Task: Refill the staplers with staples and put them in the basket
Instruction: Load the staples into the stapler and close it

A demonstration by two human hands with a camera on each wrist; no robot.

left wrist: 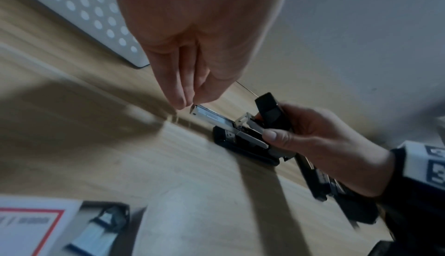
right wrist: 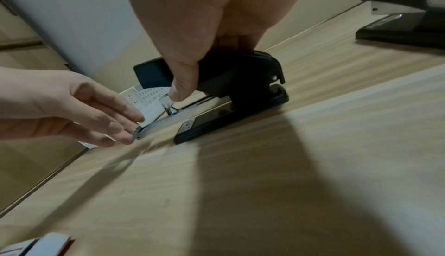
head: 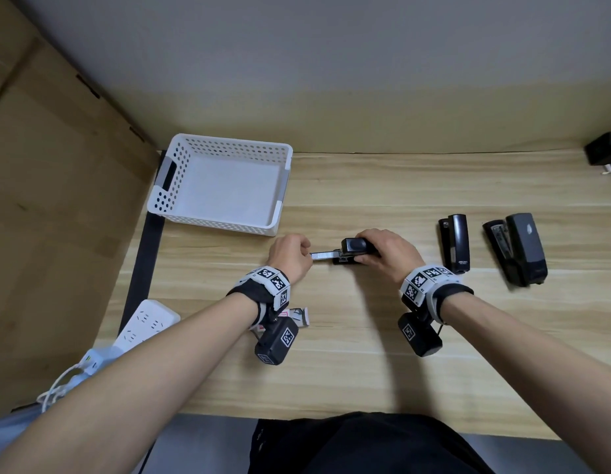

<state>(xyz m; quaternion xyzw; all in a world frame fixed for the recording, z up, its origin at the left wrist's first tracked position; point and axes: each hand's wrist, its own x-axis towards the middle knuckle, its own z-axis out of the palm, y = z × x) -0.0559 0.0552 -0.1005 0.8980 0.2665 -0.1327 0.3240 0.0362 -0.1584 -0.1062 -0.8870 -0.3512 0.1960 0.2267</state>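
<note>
A small black stapler [head: 356, 246] [left wrist: 243, 146] [right wrist: 240, 73] stands on the wooden table with its lid raised. Its metal staple magazine [head: 322, 256] [left wrist: 209, 115] [right wrist: 163, 122] sticks out to the left. My right hand [head: 372, 251] [left wrist: 267, 126] [right wrist: 190, 81] grips the stapler's body from above, thumb on the near side. My left hand [head: 307, 255] [left wrist: 186, 104] [right wrist: 131, 128] pinches the magazine's free end with its fingertips. The white perforated basket [head: 228, 142] [left wrist: 84, 8] sits empty at the back left. An open staple box [head: 299, 316] [left wrist: 31, 226] lies under my left wrist.
Two larger black staplers [head: 454, 242] [head: 518, 249] lie to the right of my right hand. Another black object [head: 605, 153] sits at the far right corner. A white power strip [head: 146, 323] with cables lies at the front left, beside a cardboard wall [head: 57, 200].
</note>
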